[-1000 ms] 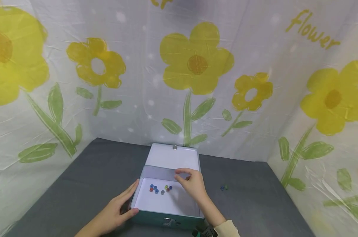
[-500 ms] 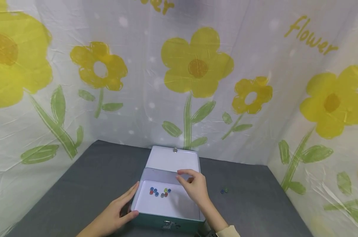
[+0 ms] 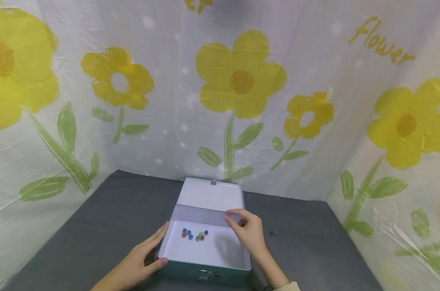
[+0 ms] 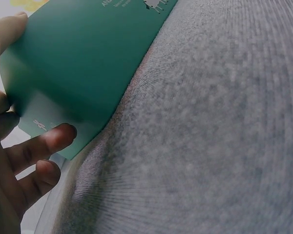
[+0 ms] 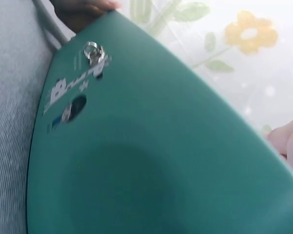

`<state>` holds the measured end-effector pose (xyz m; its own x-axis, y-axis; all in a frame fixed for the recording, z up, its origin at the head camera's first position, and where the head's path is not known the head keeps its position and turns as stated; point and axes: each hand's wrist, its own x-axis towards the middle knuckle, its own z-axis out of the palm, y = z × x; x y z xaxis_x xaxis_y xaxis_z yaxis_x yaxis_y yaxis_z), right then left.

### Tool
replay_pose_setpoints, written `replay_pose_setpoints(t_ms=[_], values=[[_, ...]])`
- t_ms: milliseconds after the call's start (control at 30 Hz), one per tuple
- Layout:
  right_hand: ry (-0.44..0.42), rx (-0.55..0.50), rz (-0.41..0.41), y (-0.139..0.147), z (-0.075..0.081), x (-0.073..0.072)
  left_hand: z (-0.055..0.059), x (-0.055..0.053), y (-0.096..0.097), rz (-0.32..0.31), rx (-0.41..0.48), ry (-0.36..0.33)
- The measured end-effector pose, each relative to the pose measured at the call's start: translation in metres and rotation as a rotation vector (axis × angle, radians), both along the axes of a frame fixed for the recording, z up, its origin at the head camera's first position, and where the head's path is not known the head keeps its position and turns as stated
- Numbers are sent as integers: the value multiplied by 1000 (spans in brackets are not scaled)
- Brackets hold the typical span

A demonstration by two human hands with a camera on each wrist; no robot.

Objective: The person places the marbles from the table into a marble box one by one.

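A green tin box with a white inside stands on the table in the head view, its lid laid back. Several small glassy marbles, blue, red, green and grey, lie on its floor in two loose groups. My left hand holds the box's near left corner, thumb at the front rim and fingers along the left side. Over the box's right side hovers my right hand, thumb and index fingertips slightly apart with no object showing between them. In the right wrist view the box front fills most of the picture.
Two more marbles, one blue and one green, lie on the dark grey tablecloth right of the box. A curtain printed with yellow flowers hangs behind and at both sides. A metal clasp sits on the box front.
My right hand has shifted right across the box. In the right group, a red and a blue marble have rolled slightly and settled. My left hand has stayed at the corner.
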<state>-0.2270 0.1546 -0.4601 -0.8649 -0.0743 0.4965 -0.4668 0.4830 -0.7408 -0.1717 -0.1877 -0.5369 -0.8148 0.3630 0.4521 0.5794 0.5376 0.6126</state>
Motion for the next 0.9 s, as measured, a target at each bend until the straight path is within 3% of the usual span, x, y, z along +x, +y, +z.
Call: replay_pose_setpoints(t_ms=[400,700,900], values=[[-8,-27,-108,35,-10,-2,-1,0,0,-17,24,-5],[-22,-12,-222,77,-20,-7,3,2,1,10,1,-33],[-94,2,-316,108,-26,-8,7,4,1,18,-1,-69]])
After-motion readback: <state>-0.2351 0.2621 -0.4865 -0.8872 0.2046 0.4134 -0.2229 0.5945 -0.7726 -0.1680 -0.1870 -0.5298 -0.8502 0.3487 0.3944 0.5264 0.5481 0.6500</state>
